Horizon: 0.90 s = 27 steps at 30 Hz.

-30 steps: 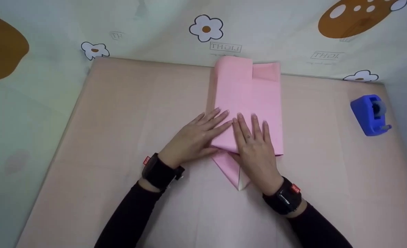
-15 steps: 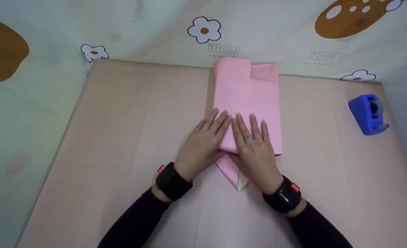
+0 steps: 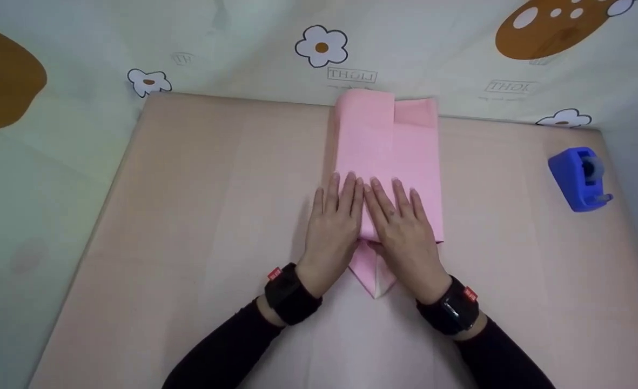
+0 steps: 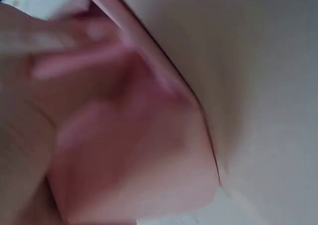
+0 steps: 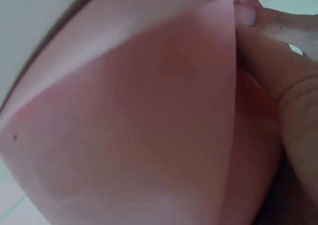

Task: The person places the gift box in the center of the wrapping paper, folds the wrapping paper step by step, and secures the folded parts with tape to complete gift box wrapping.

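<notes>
Pink paper [image 3: 410, 151], folded into a flat oblong packet, lies lengthwise at the table's far edge in the head view. Its near end has a pointed flap [image 3: 363, 270] showing a white strip. My left hand [image 3: 334, 232] lies over the packet's near left part, fingers straight and side by side. Beside it my right hand [image 3: 405, 237] presses on the near right part with straight, slightly spread fingers. The right wrist view has the right thumb [image 5: 268, 24] at the edge of a pink fold [image 5: 139, 111]. Blurred left fingers overlap the folded end [image 4: 134, 170] in the left wrist view.
A blue tape dispenser [image 3: 578, 181] stands at the table's right side. The table [image 3: 216, 189] has a pale pinkish cover. Behind it hangs a light curtain [image 3: 243, 48] printed with flowers.
My left hand has swung inward to the right, turning its fingers to point away and closing up beside the right hand. The right hand and packet have barely moved.
</notes>
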{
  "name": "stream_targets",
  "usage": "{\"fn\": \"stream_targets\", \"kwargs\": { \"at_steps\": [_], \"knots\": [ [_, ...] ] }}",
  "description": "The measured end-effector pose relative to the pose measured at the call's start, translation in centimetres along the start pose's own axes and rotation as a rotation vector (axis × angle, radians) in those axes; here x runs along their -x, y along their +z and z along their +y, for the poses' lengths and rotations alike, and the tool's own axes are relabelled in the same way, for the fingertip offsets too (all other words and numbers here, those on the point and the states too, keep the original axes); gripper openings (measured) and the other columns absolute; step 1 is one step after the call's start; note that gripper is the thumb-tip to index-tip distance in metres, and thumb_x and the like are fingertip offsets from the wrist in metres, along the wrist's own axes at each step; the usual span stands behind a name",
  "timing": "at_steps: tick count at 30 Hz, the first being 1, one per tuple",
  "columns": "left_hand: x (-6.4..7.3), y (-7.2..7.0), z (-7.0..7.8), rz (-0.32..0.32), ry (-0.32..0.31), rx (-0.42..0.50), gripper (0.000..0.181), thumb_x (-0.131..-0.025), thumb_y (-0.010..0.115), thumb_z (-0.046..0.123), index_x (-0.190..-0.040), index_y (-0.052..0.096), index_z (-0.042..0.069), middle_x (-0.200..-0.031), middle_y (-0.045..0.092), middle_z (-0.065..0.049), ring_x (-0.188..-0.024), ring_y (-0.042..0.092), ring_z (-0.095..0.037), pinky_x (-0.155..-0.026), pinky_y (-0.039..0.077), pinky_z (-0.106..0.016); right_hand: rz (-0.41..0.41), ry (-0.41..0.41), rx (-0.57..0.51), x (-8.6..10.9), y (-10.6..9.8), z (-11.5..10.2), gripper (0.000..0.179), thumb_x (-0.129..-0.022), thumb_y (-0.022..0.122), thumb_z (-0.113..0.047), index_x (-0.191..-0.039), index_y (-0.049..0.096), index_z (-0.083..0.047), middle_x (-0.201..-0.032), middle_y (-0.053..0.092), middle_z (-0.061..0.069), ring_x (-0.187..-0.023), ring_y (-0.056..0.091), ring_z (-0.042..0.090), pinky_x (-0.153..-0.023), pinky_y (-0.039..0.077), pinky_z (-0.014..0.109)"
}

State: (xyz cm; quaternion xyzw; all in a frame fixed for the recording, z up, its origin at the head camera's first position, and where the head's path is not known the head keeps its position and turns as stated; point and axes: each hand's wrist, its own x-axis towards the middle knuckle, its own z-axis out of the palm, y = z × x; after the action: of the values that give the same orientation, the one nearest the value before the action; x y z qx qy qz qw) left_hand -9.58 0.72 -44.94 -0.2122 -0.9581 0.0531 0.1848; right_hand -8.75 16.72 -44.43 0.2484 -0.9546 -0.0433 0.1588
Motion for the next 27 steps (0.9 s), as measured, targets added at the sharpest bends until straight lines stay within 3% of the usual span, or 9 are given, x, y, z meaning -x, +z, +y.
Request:
{"fn": "stream_targets", "kwargs": {
  "at_steps": [4,8,10,12,15,17,20,23,27],
  "knots": [
    [-0.2,0.1,0.8,0.007,-0.026,-0.057,0.072,-0.092,0.070,0.040,-0.150,0.047,0.004,-0.156,0.047,-0.013,-0.145,0.045,-0.037,-0.116,0.043,-0.047,-0.038,0.003,-0.055,0.0,-0.1,0.2,0.103,-0.076,0.085,-0.044,-0.157,0.035,-0.007,-0.163,0.037,0.011,-0.149,0.036,0.042,-0.119,0.033,0.059],
    [-0.1,0.2,0.9,0.044,-0.044,-0.077,0.086,-0.083,0.074,0.055,-0.148,0.050,0.004,-0.154,0.050,-0.013,-0.141,0.049,-0.037,-0.112,0.047,-0.045,-0.037,-0.023,-0.309,0.3,-1.5,1.3,0.099,-0.079,0.086,-0.034,-0.158,0.033,-0.006,-0.165,0.032,0.015,-0.152,0.032,0.040,-0.123,0.028,0.057],
    [-0.1,0.3,1.0,0.082,-0.051,-0.070,0.084,-0.083,0.074,0.052,-0.147,0.051,0.003,-0.152,0.052,-0.014,-0.139,0.051,-0.037,-0.108,0.051,-0.042,0.045,-0.028,-0.470,0.8,-2.9,2.2,0.089,-0.080,0.086,-0.027,-0.154,0.041,-0.007,-0.162,0.039,0.015,-0.149,0.039,0.037,-0.124,0.029,0.049],
    [-0.2,0.4,1.0,0.123,-0.057,-0.050,0.071,-0.089,0.073,0.040,-0.145,0.052,0.002,-0.150,0.054,-0.014,-0.137,0.054,-0.037,-0.104,0.054,-0.039,0.176,-0.040,-0.603,1.8,-4.3,3.2,0.069,-0.082,0.084,-0.021,-0.143,0.056,-0.006,-0.149,0.056,0.013,-0.136,0.054,0.031,-0.120,0.037,0.037],
    [-0.2,0.5,1.1,0.158,-0.063,-0.014,0.052,-0.095,0.066,0.014,-0.143,0.053,0.000,-0.148,0.056,-0.015,-0.135,0.055,-0.038,-0.099,0.057,-0.034,0.295,-0.117,-0.717,4.2,-5.3,4.1,0.032,-0.086,0.079,-0.015,-0.116,0.074,-0.007,-0.111,0.076,0.005,-0.101,0.070,0.020,-0.098,0.051,0.022],
    [-0.2,0.5,1.1,0.163,-0.062,-0.004,0.050,-0.095,0.064,0.007,-0.143,0.054,-0.001,-0.148,0.056,-0.016,-0.135,0.055,-0.038,-0.097,0.058,-0.032,0.240,-0.177,-0.748,5.9,-5.0,4.3,0.020,-0.086,0.079,-0.013,-0.105,0.076,-0.009,-0.094,0.077,0.000,-0.082,0.069,0.012,-0.081,0.053,0.019],
    [-0.1,0.5,1.0,0.165,-0.061,-0.011,0.050,-0.094,0.065,0.005,-0.143,0.054,0.000,-0.148,0.056,-0.016,-0.135,0.055,-0.038,-0.095,0.058,-0.030,0.031,-0.204,-0.729,7.8,-3.6,4.3,0.026,-0.086,0.079,-0.012,-0.111,0.076,-0.010,-0.096,0.078,-0.003,-0.070,0.063,0.002,-0.066,0.051,0.017],
    [-0.2,0.6,1.0,0.171,-0.064,-0.024,0.050,-0.094,0.064,0.004,-0.142,0.054,0.000,-0.147,0.057,-0.015,-0.135,0.055,-0.037,-0.094,0.058,-0.029,-0.128,-0.177,-0.681,8.5,-2.0,4.3,0.042,-0.087,0.078,-0.013,-0.128,0.071,-0.013,-0.116,0.077,-0.001,-0.080,0.068,0.001,-0.068,0.054,0.020],
    [-0.3,0.8,1.1,0.172,-0.058,-0.032,0.049,-0.095,0.063,0.006,-0.143,0.054,0.000,-0.147,0.057,-0.015,-0.135,0.055,-0.036,-0.092,0.058,-0.029,-0.241,-0.174,-0.627,8.3,-0.8,4.5,0.051,-0.093,0.073,-0.022,-0.142,0.060,-0.018,-0.136,0.067,-0.001,-0.098,0.073,0.009,-0.076,0.060,0.029]
  ]
}}
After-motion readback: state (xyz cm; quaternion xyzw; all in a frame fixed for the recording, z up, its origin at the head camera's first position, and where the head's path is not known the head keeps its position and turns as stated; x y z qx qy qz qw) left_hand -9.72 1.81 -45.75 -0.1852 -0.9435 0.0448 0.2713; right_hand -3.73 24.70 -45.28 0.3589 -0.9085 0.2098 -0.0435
